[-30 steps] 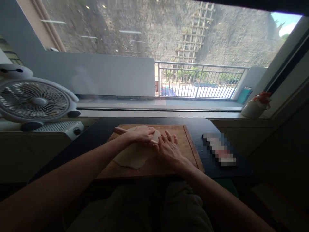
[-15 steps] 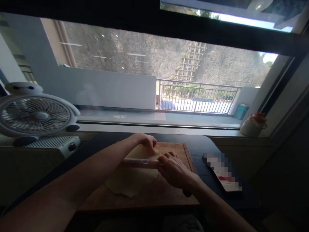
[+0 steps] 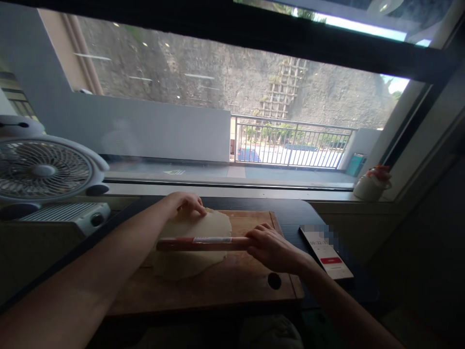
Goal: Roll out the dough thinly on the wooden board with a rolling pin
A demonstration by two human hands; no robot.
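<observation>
A pale sheet of rolled-out dough point(image 3: 192, 265) lies flat on a wooden cutting board point(image 3: 250, 286). Across its middle rests a rolling pin point(image 3: 207, 244), wooden with a printed wrapper. My right hand point(image 3: 271, 247) has its fingers closed round the pin's right end. At the dough's far edge, my left hand point(image 3: 191, 202) is closed, thumb and fingers pinching the rim. My left forearm covers the near left part of the board and sits close to the pin's left end.
A phone point(image 3: 329, 257) showing a timer lies on the dark table point(image 3: 298, 213) to the right. On the left, a white fan point(image 3: 43, 169) stands above a white ridged box point(image 3: 69, 215). A white pot point(image 3: 371, 186) sits on the windowsill point(image 3: 254, 194).
My left hand has moved left along the dough's far edge, and more of the sheet shows flat. The rolling pin now reaches farther left across the dough, my right hand still on it.
</observation>
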